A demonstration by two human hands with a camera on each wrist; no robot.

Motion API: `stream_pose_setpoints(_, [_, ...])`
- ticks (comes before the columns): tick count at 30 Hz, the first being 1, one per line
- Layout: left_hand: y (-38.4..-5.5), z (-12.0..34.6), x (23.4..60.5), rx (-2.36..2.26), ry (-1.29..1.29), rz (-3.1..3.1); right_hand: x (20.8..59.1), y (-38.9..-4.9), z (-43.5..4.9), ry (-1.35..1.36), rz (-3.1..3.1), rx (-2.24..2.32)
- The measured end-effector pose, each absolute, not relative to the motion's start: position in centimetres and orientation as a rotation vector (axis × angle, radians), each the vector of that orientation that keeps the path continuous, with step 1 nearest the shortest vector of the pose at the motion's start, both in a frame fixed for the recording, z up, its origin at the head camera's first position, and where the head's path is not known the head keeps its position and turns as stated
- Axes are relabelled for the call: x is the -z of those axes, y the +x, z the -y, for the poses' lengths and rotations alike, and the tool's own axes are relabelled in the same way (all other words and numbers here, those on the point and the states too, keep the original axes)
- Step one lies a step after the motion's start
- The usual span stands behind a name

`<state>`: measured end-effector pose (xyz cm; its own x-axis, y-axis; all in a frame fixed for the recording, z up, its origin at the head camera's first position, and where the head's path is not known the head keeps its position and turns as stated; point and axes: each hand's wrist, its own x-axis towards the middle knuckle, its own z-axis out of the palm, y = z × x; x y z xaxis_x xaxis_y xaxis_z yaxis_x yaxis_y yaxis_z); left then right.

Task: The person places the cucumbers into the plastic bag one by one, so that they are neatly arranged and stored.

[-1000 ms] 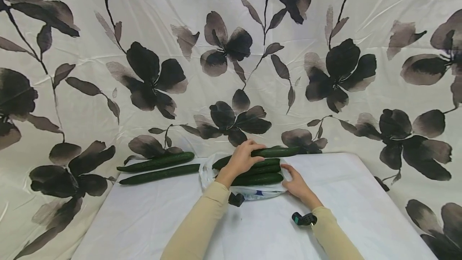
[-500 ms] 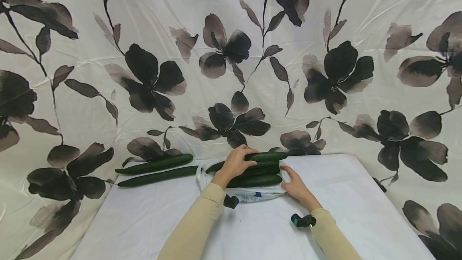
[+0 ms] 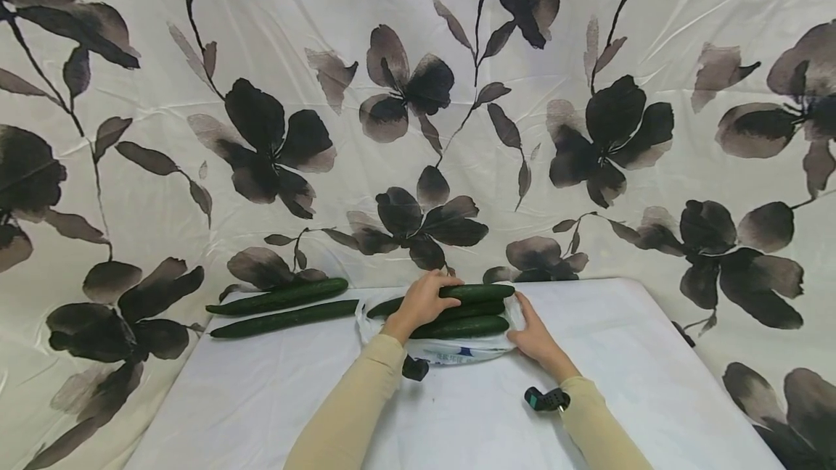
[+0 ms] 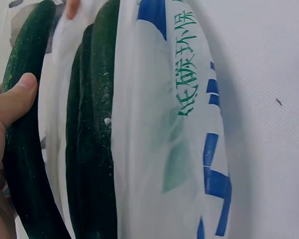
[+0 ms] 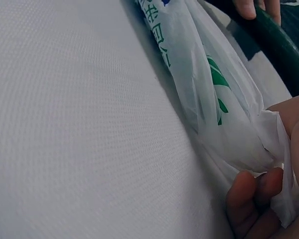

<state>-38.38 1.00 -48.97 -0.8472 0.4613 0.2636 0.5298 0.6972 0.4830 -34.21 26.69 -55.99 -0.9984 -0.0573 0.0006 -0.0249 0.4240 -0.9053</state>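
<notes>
In the head view my left hand (image 3: 424, 303) grips a long dark green cucumber (image 3: 480, 293) from above, level over the far side of a white plastic bag (image 3: 451, 352). More cucumbers (image 3: 464, 327) lie side by side inside the bag. The left wrist view shows the thumb (image 4: 26, 83) pressed along the held cucumber, with the bag's open mouth beside it. At the bag's right end, my right hand (image 3: 532, 332) holds the rim; in the right wrist view its curled fingers (image 5: 241, 194) have the thin plastic bunched between them.
Two more cucumbers, one at the back (image 3: 281, 297) and one nearer (image 3: 284, 318), lie left of the bag on the white-covered table (image 3: 261, 397). A flower-printed cloth (image 3: 418, 129) hangs right behind the table's far edge.
My left hand has brought the held cucumber left and down, from reaching past the bag's right end to lying over its mouth. My right hand stays at the bag's rim.
</notes>
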Motion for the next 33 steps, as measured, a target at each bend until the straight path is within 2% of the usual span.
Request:
stream_pose_setpoints(12, [-38.5, -1.3, 50.1, 0.799, -0.799, 2.843, 56.1, -34.3, -26.6, -0.151, -2.573, 1.764])
stream_pose_setpoints(33, [-38.9, -1.7, 51.0, 0.706, -0.710, 2.918, 55.5, -34.2, -26.6, -0.199, -2.639, 1.658])
